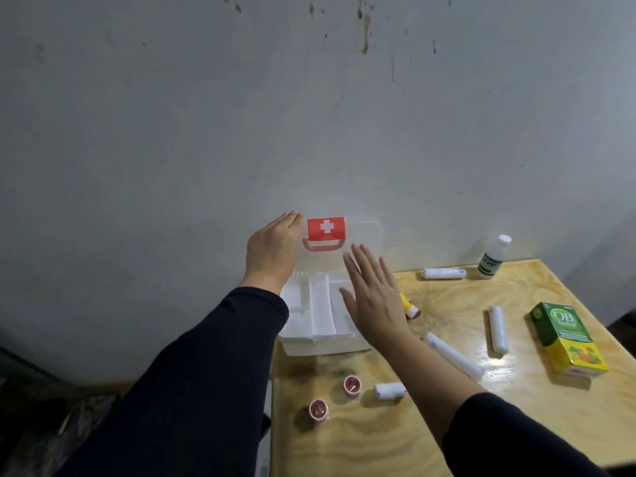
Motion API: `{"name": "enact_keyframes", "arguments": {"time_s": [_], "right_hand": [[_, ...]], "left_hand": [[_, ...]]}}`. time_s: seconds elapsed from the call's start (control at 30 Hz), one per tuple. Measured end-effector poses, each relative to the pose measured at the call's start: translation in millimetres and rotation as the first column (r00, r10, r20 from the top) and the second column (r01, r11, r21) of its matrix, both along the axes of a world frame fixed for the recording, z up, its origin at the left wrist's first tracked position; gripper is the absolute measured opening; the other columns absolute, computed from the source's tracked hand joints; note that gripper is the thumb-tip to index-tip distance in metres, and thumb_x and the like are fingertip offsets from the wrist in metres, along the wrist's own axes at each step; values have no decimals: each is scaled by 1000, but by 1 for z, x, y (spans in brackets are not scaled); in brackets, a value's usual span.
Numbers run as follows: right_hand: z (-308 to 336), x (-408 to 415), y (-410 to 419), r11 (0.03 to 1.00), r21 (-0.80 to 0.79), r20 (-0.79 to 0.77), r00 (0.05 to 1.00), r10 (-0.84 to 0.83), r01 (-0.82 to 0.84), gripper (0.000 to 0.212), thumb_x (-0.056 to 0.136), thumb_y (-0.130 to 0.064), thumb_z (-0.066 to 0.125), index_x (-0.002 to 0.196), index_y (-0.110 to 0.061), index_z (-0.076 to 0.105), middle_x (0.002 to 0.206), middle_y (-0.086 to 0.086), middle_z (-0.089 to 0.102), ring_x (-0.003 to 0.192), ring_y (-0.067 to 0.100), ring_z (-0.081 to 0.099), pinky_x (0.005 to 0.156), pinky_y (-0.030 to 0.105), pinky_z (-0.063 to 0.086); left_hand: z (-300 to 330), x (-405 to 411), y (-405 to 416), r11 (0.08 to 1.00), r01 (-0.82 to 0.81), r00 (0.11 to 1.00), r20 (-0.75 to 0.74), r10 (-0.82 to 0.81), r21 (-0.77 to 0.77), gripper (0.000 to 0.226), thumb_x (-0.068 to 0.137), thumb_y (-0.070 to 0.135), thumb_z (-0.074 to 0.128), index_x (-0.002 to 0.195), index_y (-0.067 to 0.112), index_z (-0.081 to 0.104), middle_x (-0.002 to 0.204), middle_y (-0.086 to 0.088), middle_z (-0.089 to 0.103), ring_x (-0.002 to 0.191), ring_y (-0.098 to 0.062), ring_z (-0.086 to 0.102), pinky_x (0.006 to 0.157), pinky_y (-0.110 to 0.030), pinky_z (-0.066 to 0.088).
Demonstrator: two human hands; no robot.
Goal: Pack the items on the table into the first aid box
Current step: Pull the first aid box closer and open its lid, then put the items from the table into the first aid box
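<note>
The white first aid box (303, 342) stands open at the table's back left corner, its clear lid (364, 235) with a red cross label upright against the wall. My left hand (273, 247) rests flat against the lid's left edge. My right hand (373, 294) hovers over the box's right side, fingers spread, holding nothing. On the table lie several white bandage rolls (454, 354), two red-and-white tape rolls (351, 386), a green and yellow carton (566, 337), a white bottle (493, 258) and a small yellow tube (409, 306).
The plywood table (378, 438) ends at its left edge just past the box, with a dark floor below. A grey stained wall (206, 132) stands right behind the box.
</note>
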State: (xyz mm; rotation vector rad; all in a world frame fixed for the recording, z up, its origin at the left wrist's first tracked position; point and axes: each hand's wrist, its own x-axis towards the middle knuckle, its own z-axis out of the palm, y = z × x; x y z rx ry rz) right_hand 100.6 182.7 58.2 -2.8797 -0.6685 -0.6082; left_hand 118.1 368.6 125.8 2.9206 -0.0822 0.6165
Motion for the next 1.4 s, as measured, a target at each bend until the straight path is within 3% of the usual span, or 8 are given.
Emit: {"name": "enact_keyframes", "arguments": {"time_s": [0.1, 0.17, 0.27, 0.57, 0.93, 1.07, 1.2, 1.4], "right_hand": [[-23, -9, -13, 996, -93, -373, 927, -36, 2, 77, 96, -54, 32, 150, -8, 4, 160, 11, -4, 148, 24, -9, 115, 39, -7], [-31, -11, -18, 993, -119, -496, 866, -72, 14, 87, 87, -66, 12, 149, -8, -9, 159, 11, -17, 146, 25, -19, 115, 40, -11], [-37, -10, -19, 996, -88, -540, 839, -68, 24, 105, 65, -72, -11, 149, -8, -12, 158, 13, -19, 146, 26, -20, 118, 42, -8], [-43, -15, -27, 989, -145, -501, 862, -78, 6, 102, 66, -68, -21, 149, -9, -11, 158, 14, -17, 137, 21, -29, 115, 46, -13], [-30, -16, -34, 995, -104, -507, 859, -64, 13, 96, 71, -70, -10, 150, -15, -6, 160, 6, -12, 147, 20, -16, 118, 51, -9], [-15, -19, -68, 989, -96, -526, 838, -148, 115, 70, 96, -56, 21, 152, -17, 3, 162, 3, -2, 149, 20, -8, 120, 49, 0], [-8, -27, -123, 947, -170, -594, 739, -318, 271, 63, 96, -45, 38, 149, -17, 20, 161, 6, 12, 149, 24, 2, 119, 51, 10], [-2, -47, -213, 836, -263, -636, 566, -525, 482, 55, 94, -44, 43, 141, -16, 37, 153, 9, 28, 144, 29, 17, 114, 51, 22]], "left_hand": [[-4, 3, -1, 1000, -26, 999, -44, 27, 17, 50, 101, 8, 35, 150, 7, 29, 157, -7, 32, 146, -18, 28, 116, -32, 24], [-7, 4, -4, 998, -40, 995, -86, 43, 37, 55, 101, 26, 33, 152, 7, 22, 160, -8, 24, 148, -19, 19, 120, -35, 16], [-10, 4, -9, 996, -65, 990, -124, 72, 61, 66, 100, 42, 28, 154, 6, 13, 162, -9, 15, 150, -20, 10, 121, -38, 6], [-15, 22, -9, 975, -138, 964, -202, 172, 172, 73, 99, 51, 21, 154, 10, -5, 163, -5, -7, 150, -17, -6, 119, -50, -6], [-24, 0, -24, 980, -51, 988, -136, 78, 191, 71, 99, 37, 32, 154, 9, -4, 163, -8, -4, 150, -20, -3, 119, -48, -3], [-34, -14, -54, 985, 126, 981, -166, -105, 119, 64, 95, 21, 42, 153, 12, 16, 162, -4, 15, 149, -17, 14, 121, -40, 7], [-28, -14, -102, 968, 247, 953, -189, -236, 37, 57, 91, 16, 46, 147, 12, 34, 154, -3, 36, 141, -20, 34, 115, -35, 22], [-27, -14, -188, 922, 384, 809, -468, -356, -38, 46, 90, 23, 48, 136, 21, 49, 137, -2, 54, 118, -30, 55, 94, -41, 47]]}}
